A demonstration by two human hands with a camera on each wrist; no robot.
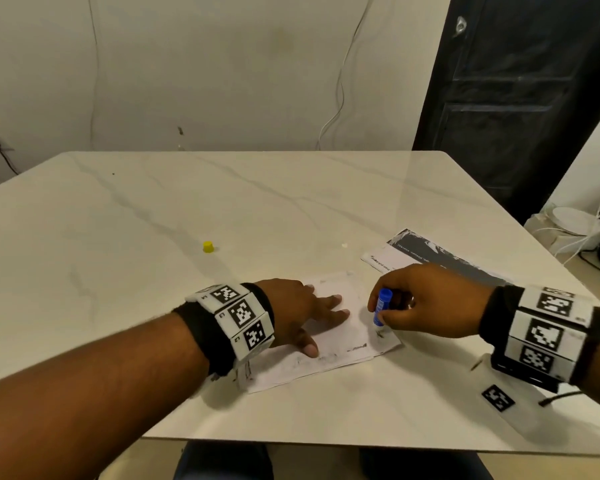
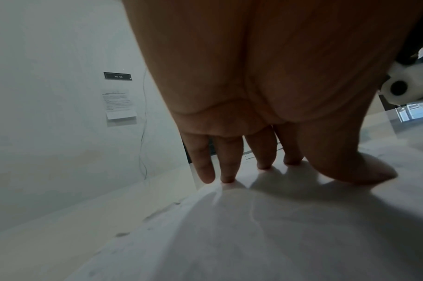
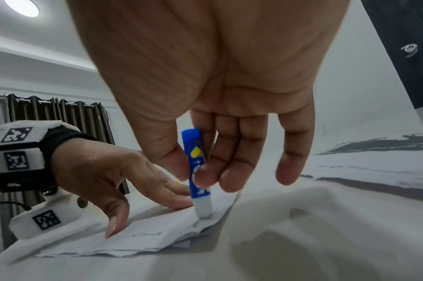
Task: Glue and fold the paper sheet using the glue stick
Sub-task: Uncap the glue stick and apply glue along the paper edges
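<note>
Where the right hand [image 1: 426,303] pinches it between thumb and fingertips, the glue stick [image 1: 381,305] shows a blue barrel printed with a yellow heart and white marks, a blue flat end on top and a pale, whitish lower section. It stands nearly upright, long axis close to vertical, blue end up and tilted slightly away from the person, pale tip down and touching the sheet [image 1: 340,344] close to its right edge. In the right wrist view the glue stick [image 3: 198,175] meets the sheet [image 3: 143,235] at a small dull smear, with the little finger held loose and apart from the others.

White and lightly creased, the sheet lies flat on the bench [image 1: 222,202] near the front edge, its long side running from near left to far right. Faint grey marks and smudges dot its surface, and at the near right corner several layered edges show, so it looks folded or stacked; which one cannot be told.

Flat on the sheet's left half, the left hand [image 1: 302,313] is spread, fingers straight, tips and thumb pressing down; the left wrist view shows the fingertips [image 2: 227,178] touching the paper.

Well apart on the bench's left stands a small yellow cap [image 1: 208,247]. Beyond the right hand lies a printed page [image 1: 426,258] with a dark picture.
</note>
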